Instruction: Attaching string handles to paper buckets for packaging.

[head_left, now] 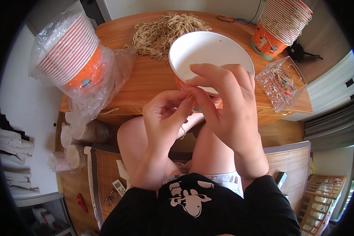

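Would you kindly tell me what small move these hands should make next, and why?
Perhaps the right hand should shift slightly rightward: it hides part of the near side of the white-lined bucket, and meets the left hand so closely that anything pinched there is hard to make out.

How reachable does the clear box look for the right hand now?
Probably yes: the clear box sits on the desk right of the right hand, with nothing visible between them.

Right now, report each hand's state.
Left hand: pinched closed; anything held is too small to tell.
Right hand: partly curled; whether it's pinching can't be told.
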Action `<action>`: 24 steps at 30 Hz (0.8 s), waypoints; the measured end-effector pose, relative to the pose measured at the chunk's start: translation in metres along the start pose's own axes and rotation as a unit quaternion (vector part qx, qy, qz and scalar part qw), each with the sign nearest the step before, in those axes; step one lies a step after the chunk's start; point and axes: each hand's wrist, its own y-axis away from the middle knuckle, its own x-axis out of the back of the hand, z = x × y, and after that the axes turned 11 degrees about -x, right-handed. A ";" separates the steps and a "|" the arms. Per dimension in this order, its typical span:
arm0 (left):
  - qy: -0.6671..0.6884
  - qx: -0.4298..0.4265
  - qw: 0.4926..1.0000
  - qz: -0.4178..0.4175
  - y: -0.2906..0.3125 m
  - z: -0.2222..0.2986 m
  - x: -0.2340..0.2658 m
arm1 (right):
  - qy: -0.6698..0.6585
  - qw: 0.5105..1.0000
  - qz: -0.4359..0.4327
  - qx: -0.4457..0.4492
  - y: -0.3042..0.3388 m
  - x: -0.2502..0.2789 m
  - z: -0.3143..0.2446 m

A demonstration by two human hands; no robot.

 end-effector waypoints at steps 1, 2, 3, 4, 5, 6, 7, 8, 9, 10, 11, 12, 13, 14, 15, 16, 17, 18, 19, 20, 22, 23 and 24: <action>0.020 -0.004 1.000 -0.001 -0.001 -0.001 0.000 | 0.007 1.000 0.021 -0.001 0.001 -0.003 0.001; 0.041 -0.008 0.999 -0.002 -0.002 -0.001 0.000 | 0.007 1.000 0.020 0.000 0.002 -0.005 0.002; 0.042 -0.008 0.999 -0.001 -0.003 -0.001 0.001 | -0.005 0.999 0.051 -0.001 0.004 -0.006 0.002; 0.032 -0.003 0.999 -0.003 -0.003 -0.002 0.002 | -0.017 0.996 0.082 -0.003 0.007 -0.007 0.003; 0.022 0.001 1.000 -0.006 -0.003 -0.002 0.002 | -0.031 0.995 0.096 0.004 0.011 -0.008 0.004; 0.022 0.000 1.000 -0.006 -0.003 -0.002 0.002 | -0.031 0.995 0.096 0.005 0.014 -0.006 0.002; 0.013 -0.001 1.000 -0.001 -0.002 -0.002 0.002 | -0.007 0.997 0.072 0.014 0.017 -0.003 0.001; 0.005 -0.001 1.000 0.004 -0.001 -0.001 0.002 | 0.017 0.998 0.048 0.022 0.018 -0.002 0.000; 0.006 0.000 1.000 0.004 -0.001 -0.001 0.001 | 0.018 0.998 0.048 0.021 0.018 -0.003 0.000; 0.002 -0.009 1.000 0.006 0.000 0.000 0.000 | 0.029 0.999 0.040 0.019 0.018 -0.003 0.000; -0.002 -0.019 1.000 0.008 0.001 0.001 -0.001 | 0.040 0.999 0.032 0.018 0.018 -0.003 0.000; -0.001 -0.019 1.000 0.008 0.002 0.002 -0.001 | 0.041 0.998 0.032 0.018 0.018 -0.002 0.000; -0.047 -0.032 0.998 0.002 0.002 0.003 -0.002 | 0.043 0.998 0.030 0.020 0.017 -0.002 0.000; -0.093 -0.044 0.995 -0.002 0.004 0.005 -0.002 | 0.044 0.998 0.027 0.022 0.017 -0.001 0.000; -0.094 -0.044 0.995 -0.002 0.005 0.008 -0.003 | 0.044 0.998 0.027 0.022 0.016 0.000 0.000; -0.120 -0.058 0.991 -0.007 0.005 0.012 -0.005 | 0.054 0.998 0.027 0.032 0.015 0.001 0.000; -0.147 -0.072 0.986 -0.013 0.006 0.014 -0.006 | 0.065 0.997 0.027 0.042 0.015 0.002 0.000; -0.147 -0.072 0.987 -0.013 0.006 0.013 -0.006 | 0.065 0.997 0.027 0.042 0.015 0.002 0.000; -0.157 -0.090 0.983 -0.021 0.006 0.011 -0.005 | 0.065 0.996 0.033 0.051 0.015 0.001 0.002; -0.167 -0.108 0.980 -0.028 0.006 0.010 -0.004 | 0.065 0.995 0.039 0.060 0.015 0.000 0.003; -0.163 -0.114 0.980 -0.027 0.006 0.006 -0.003 | 0.054 0.995 0.047 0.066 0.017 -0.003 0.007; -0.159 -0.122 0.979 -0.025 0.006 0.005 -0.002 | 0.043 0.995 0.055 0.072 0.018 -0.004 0.009; -0.160 -0.122 0.979 -0.025 0.006 0.005 -0.003 | 0.043 0.995 0.055 0.072 0.018 -0.005 0.009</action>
